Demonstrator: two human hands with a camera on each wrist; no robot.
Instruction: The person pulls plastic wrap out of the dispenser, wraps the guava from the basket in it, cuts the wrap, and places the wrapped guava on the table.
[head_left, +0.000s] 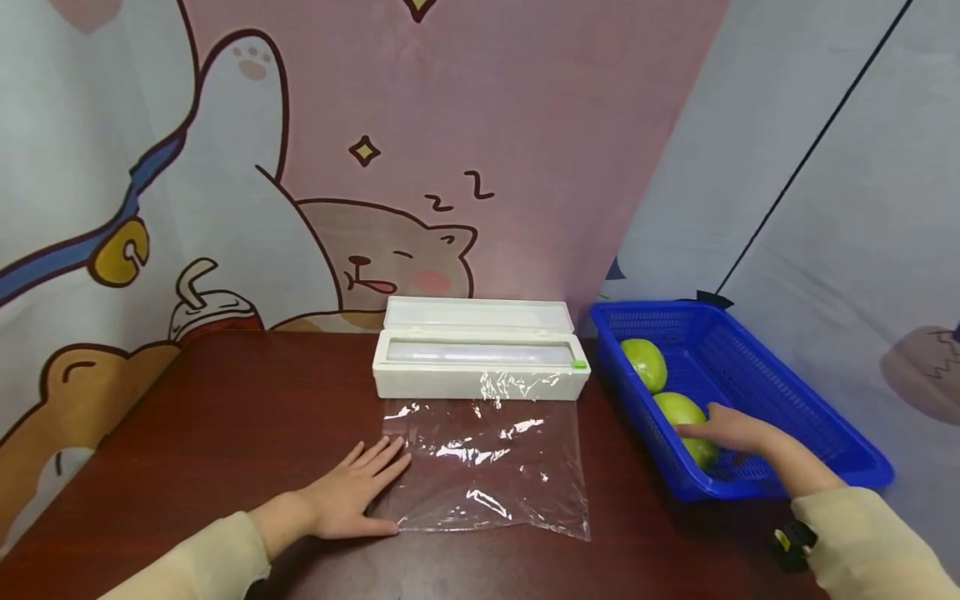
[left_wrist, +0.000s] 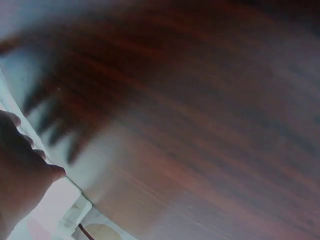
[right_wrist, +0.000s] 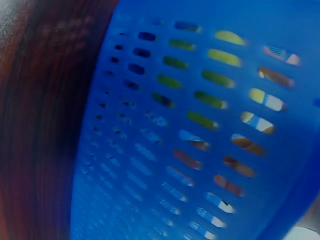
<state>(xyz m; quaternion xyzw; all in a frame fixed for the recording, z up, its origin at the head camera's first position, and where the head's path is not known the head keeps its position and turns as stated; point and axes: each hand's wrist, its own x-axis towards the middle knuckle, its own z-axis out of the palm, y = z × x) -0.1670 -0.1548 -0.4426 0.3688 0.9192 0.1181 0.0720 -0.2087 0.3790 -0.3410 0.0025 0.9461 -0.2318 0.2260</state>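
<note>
In the head view my left hand point(head_left: 345, 496) lies flat with fingers spread, its fingertips at the left edge of a sheet of clear cling film point(head_left: 480, 467). The film runs out over the front of a white dispenser box point(head_left: 480, 383) whose lid point(head_left: 478, 315) stands raised. My right hand point(head_left: 738, 431) reaches into a blue plastic basket point(head_left: 795, 383) and grips the nearer green apple point(head_left: 677, 407), the thumb across it and the other fingers partly hidden. Another green apple point(head_left: 645, 365) sits behind it. The right wrist view shows the basket's slotted wall point(right_wrist: 150, 125), with green behind it.
The dark brown wooden table point(head_left: 262, 400) carries the box, film and basket. A small green slider point(head_left: 579, 364) sits at the box's right end. Behind the table hangs a printed cartoon cloth point(head_left: 540, 167).
</note>
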